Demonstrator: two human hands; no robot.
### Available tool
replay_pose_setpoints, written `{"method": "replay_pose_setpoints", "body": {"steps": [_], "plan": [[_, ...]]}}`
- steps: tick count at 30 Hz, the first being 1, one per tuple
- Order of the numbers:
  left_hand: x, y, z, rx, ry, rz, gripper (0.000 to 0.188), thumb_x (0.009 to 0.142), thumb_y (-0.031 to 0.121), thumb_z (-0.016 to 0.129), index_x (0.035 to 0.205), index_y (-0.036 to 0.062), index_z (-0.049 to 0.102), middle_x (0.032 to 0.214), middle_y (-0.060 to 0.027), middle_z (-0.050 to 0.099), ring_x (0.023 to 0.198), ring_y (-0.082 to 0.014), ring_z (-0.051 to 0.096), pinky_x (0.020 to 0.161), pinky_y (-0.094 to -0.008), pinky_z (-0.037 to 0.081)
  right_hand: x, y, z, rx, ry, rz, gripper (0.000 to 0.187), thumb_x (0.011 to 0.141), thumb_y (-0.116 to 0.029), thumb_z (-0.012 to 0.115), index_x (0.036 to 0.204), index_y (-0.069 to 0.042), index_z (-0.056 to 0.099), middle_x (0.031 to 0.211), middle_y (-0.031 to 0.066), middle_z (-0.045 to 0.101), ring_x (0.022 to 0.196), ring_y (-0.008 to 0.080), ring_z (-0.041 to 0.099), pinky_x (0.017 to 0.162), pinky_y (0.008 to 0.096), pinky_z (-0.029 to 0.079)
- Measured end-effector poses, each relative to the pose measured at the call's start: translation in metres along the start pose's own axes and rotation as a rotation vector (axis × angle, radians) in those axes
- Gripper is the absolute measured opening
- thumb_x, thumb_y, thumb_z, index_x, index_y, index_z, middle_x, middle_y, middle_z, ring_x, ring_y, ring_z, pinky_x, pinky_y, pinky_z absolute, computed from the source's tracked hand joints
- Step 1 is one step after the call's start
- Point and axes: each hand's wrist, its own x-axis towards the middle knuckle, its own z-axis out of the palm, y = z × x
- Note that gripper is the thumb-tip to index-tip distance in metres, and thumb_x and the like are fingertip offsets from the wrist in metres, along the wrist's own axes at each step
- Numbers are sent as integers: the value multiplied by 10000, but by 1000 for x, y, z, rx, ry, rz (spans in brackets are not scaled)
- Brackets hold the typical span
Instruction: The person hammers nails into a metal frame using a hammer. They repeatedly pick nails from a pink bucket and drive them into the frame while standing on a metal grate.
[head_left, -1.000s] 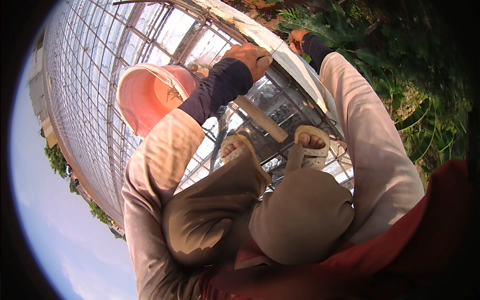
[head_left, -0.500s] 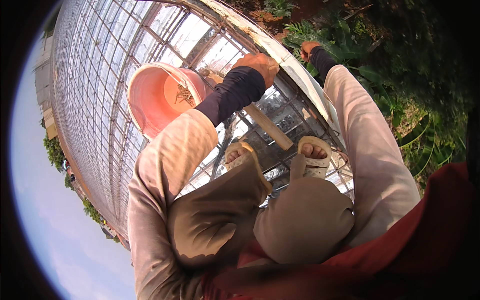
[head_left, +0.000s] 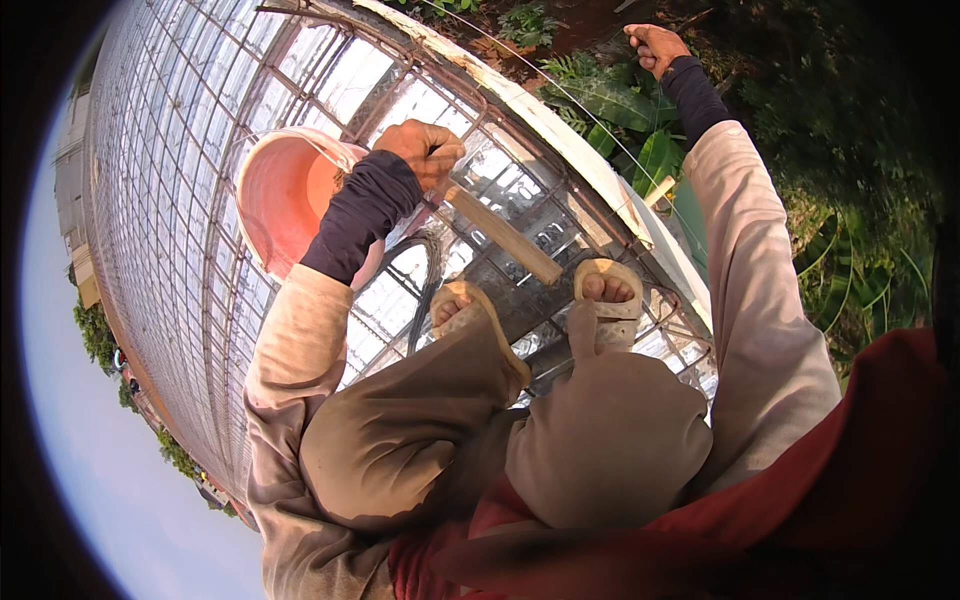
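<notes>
My left hand (head_left: 420, 152) is closed, fingers curled together, just right of a pink bucket (head_left: 290, 195) that lies tipped with its mouth toward me. Whatever its fingers hold, if anything, is hidden. Below that hand a wooden bar (head_left: 508, 238), like a tool handle, rests on the steel mesh. Out past the board edge, my right hand (head_left: 658, 48) is held over the plants with its fingers closed. I cannot make out anything in it. A thin pale line (head_left: 585, 115) stretches along the outside of the edge; contact with either hand cannot be seen.
Steel reinforcing mesh (head_left: 215, 215) spreads over shiny sheeting to the left. A pale board (head_left: 520, 95) forms the edge on my right, with green plants (head_left: 660, 155) beyond and below. My sandalled feet (head_left: 610, 290) stand on the mesh near a dark bundle of wire (head_left: 428, 275).
My left hand has drawn back from the board edge toward the bucket. My right hand has reached farther out to the right. The thin line now shows clearly outside the edge.
</notes>
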Motion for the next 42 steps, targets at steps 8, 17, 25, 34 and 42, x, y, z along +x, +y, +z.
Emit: {"method": "replay_pose_setpoints", "body": {"steps": [8,17,25,34,42], "plan": [[-39,19,-58,483,402,105,261,887,269,616,1064,134,752,824,-143,739,784,-313,734,756,-400,574,31,-14,-34,-480,-728,-460,94,903,-133,683,898,-45,715,807,29,693,740,156,648,647,295,506],[-91,16,-94,326,349,-71,246,871,181,584,1014,43,729,764,-151,709,683,-288,696,697,-364,541,38,112,13,-944,-507,-219,190,1007,-243,622,869,-113,633,690,0,542,593,150,459,600,426,441],[-134,47,-99,-104,342,-250,235,998,156,540,1049,-35,668,669,24,531,539,-42,449,513,-222,381,54,176,69,-957,-424,-145,175,902,-284,711,968,-124,738,801,61,706,743,209,646,720,419,517],[-139,79,-116,-130,420,-195,283,994,180,579,1093,-72,660,704,29,528,532,-31,404,500,-195,321,60,217,78,-1001,-373,-22,145,848,-287,719,888,-148,734,814,76,721,739,244,671,690,433,526],[-148,108,-119,26,406,-193,232,955,149,576,1026,-37,696,649,39,520,496,-16,383,493,-194,279,38,176,87,-1307,-581,-322,103,815,-185,675,881,-127,728,877,139,721,789,320,686,707,461,538]]}}
